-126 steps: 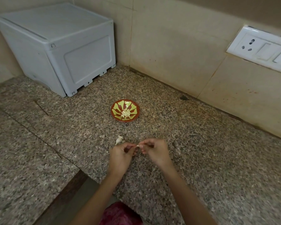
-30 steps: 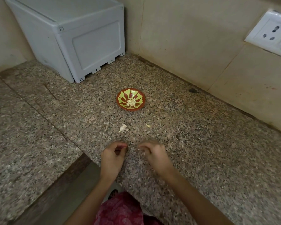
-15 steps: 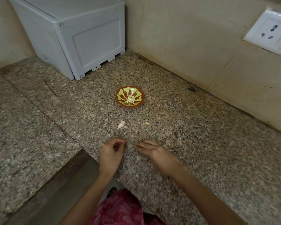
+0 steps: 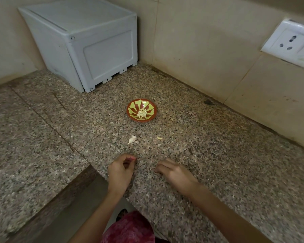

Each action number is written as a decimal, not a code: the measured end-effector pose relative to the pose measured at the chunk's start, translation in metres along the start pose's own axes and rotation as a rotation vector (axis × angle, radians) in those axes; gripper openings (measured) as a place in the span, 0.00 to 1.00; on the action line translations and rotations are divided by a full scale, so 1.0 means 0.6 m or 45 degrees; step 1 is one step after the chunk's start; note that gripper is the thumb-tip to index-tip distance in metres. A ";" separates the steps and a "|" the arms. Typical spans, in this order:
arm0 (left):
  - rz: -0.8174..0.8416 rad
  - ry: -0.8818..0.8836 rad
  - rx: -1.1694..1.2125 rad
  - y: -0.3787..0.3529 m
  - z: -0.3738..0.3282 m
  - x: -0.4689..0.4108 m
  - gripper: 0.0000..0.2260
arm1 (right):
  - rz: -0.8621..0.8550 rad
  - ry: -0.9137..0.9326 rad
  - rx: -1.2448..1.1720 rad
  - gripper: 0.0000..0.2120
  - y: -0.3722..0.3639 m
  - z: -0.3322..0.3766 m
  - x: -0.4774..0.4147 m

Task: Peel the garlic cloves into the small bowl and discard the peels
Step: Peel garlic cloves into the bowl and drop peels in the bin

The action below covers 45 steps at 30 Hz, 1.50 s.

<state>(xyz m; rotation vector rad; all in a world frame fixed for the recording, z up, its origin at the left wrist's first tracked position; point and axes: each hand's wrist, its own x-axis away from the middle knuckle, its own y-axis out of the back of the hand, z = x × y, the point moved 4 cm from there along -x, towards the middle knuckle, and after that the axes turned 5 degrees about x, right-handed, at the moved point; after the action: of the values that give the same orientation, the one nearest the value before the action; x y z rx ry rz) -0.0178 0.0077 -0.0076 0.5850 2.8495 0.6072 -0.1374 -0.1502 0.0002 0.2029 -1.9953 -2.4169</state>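
Granite surface (image 4: 226, 155) w/ the small bowl (image 4: 141, 120) set near the middle, red-brown w/ a yellow-green petal pattern, upright. A few pale peeled garlic cloves (image 4: 142, 113) lie in its centre. In front of the bowl, toward the person & well apart from it, a whitish garlic piece (image 4: 131, 139) lies on the surface; clove w/ skin or just peel, can't tell. To its right, apart, is a much smaller pale scrap (image 4: 159, 137). Nearer the person, both hands are low by the front edge of the surface. Left hand (image 4: 120, 171): fingers (image 4: 127, 157) curled in, thumb tip up against forefinger tip like a pinch; whether anything sits btwn them can't be told. Right hand (image 4: 176, 173): palm down, fingers (image 4: 162, 167) loosely bent & close together, pointing left, tips resting on the surface, holding nothing. The hands are apart from each other, neither touching the garlic piece or the bowl. Back left corner: white plastic box (image 4: 88, 46) against the tiled wall (image 4: 200, 41). White socket plate (image 4: 291, 42) on the wall at right. Pink patterned cloth (image 4: 130, 228) at bottom, btwn the forearms.
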 end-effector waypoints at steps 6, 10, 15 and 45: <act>0.004 0.045 0.005 0.001 -0.005 0.000 0.08 | 0.006 -0.085 0.042 0.26 -0.009 -0.001 -0.001; -0.046 0.120 0.122 0.016 -0.009 0.010 0.09 | -0.115 -0.746 -0.705 0.08 0.027 -0.016 -0.015; -0.255 0.280 0.333 0.066 0.004 0.048 0.08 | -0.237 -1.238 -1.610 0.07 0.049 -0.001 -0.038; -2.128 1.330 0.532 0.567 0.558 1.036 0.06 | 1.276 -0.280 -1.298 0.05 -0.608 1.154 0.101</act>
<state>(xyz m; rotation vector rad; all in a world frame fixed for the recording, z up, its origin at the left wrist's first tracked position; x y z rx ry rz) -0.3855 0.6673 -0.2173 -2.4402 2.7493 -0.1237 -0.2371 0.5921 -0.2346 -0.8431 -0.3867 -2.3123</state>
